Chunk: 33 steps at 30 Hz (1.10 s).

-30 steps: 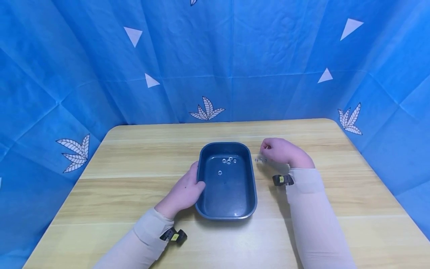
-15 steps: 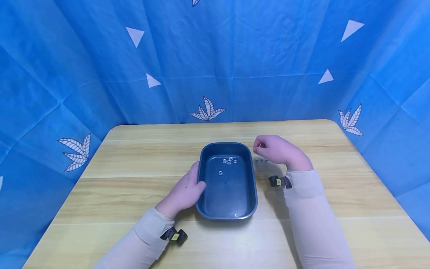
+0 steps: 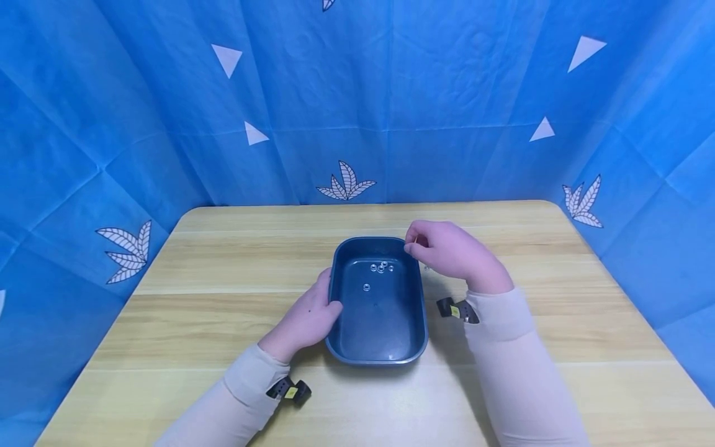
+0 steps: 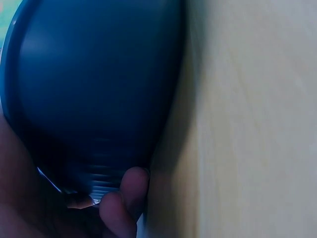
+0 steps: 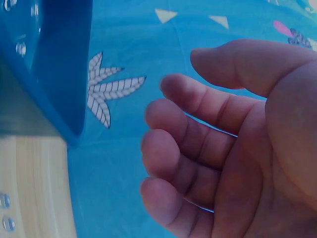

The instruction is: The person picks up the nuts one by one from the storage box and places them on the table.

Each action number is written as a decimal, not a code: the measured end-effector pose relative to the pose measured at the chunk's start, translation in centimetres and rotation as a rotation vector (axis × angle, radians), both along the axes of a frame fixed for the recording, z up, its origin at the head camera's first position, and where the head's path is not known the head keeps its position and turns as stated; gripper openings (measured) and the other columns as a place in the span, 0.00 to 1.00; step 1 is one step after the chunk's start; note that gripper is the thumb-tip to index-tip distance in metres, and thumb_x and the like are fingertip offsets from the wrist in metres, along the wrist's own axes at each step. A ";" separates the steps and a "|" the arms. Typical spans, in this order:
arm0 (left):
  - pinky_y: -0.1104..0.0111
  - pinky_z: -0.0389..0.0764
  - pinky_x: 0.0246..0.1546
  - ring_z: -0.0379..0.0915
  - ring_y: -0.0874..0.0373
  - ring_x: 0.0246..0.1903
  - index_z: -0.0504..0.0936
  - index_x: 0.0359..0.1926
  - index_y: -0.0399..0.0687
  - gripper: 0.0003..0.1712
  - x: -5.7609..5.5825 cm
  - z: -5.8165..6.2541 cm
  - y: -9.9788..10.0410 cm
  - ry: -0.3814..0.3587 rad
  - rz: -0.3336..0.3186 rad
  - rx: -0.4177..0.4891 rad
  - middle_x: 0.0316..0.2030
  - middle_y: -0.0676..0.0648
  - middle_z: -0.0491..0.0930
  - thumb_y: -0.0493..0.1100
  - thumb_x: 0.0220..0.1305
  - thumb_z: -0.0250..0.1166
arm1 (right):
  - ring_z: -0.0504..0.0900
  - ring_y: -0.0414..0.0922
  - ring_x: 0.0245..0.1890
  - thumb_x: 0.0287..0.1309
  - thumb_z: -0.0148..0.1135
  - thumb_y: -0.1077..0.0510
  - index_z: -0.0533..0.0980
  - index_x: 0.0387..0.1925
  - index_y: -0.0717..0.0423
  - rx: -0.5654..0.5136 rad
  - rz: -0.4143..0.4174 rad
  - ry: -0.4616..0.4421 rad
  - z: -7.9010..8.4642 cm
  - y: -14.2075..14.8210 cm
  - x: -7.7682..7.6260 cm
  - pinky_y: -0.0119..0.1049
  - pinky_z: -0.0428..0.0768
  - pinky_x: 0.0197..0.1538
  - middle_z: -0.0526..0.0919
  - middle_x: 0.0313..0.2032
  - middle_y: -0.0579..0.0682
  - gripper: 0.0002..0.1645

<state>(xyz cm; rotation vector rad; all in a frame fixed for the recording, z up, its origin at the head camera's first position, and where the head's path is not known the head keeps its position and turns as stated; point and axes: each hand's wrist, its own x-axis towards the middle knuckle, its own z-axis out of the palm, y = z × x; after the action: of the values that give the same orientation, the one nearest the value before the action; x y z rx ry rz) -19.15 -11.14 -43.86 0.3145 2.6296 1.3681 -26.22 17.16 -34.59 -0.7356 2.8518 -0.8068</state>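
A deep dark-blue plastic tray lies on the wooden table in the head view. My left hand grips its left wall, thumb over the rim; in the left wrist view, fingertips curl along its outer side. Several small shiny ring-like pieces, resembling nuts, lie inside the tray, mostly toward its far end. My right hand is at the tray's far right corner, thumb and index tips close together. The right wrist view shows its fingers bent; I cannot tell whether something small is between the tips.
More shiny ring-like pieces lie on the table right of the tray, partly hidden by my right hand in the head view. The wooden table ends at a blue patterned curtain, which also hangs along both sides.
My right hand has moved left and slightly away, from over the loose pieces to the tray's far right rim. The left hand and the tray stay in place.
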 end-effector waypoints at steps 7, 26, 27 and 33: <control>0.44 0.69 0.64 0.62 0.47 0.69 0.49 0.80 0.47 0.40 0.1 0.2 -0.1 -0.002 0.004 0.002 0.74 0.43 0.62 0.38 0.70 0.51 | 0.76 0.45 0.30 0.68 0.60 0.52 0.80 0.38 0.47 -0.001 0.057 0.009 -0.2 -2.6 0.3 0.41 0.77 0.36 0.79 0.28 0.44 0.06; 0.48 0.72 0.64 0.67 0.52 0.65 0.50 0.79 0.49 0.38 0.0 0.1 -0.4 -0.008 0.012 -0.032 0.71 0.46 0.66 0.40 0.72 0.50 | 0.77 0.43 0.31 0.68 0.57 0.50 0.80 0.39 0.44 0.216 0.157 -0.060 -1.8 -8.8 -0.4 0.38 0.76 0.36 0.80 0.27 0.41 0.07; 0.48 0.72 0.63 0.68 0.52 0.65 0.51 0.79 0.49 0.38 0.0 0.1 -0.3 -0.009 0.008 -0.032 0.71 0.46 0.66 0.40 0.72 0.50 | 0.77 0.43 0.30 0.68 0.57 0.50 0.80 0.38 0.44 0.227 0.160 -0.057 -1.9 -8.9 -0.4 0.38 0.76 0.36 0.80 0.27 0.42 0.07; 0.48 0.73 0.63 0.69 0.52 0.63 0.51 0.79 0.49 0.37 0.0 0.0 -0.1 0.004 -0.009 -0.034 0.70 0.46 0.67 0.40 0.72 0.50 | 0.78 0.42 0.30 0.69 0.57 0.50 0.79 0.37 0.44 0.248 0.157 -0.078 -2.6 -9.3 -0.7 0.38 0.76 0.38 0.80 0.27 0.41 0.07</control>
<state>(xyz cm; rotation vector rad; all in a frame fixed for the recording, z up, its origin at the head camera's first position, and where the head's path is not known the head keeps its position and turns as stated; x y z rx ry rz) -19.15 -11.25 -43.86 0.3241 2.6485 1.3202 -26.92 7.89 -37.16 -0.8581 2.7148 -0.4397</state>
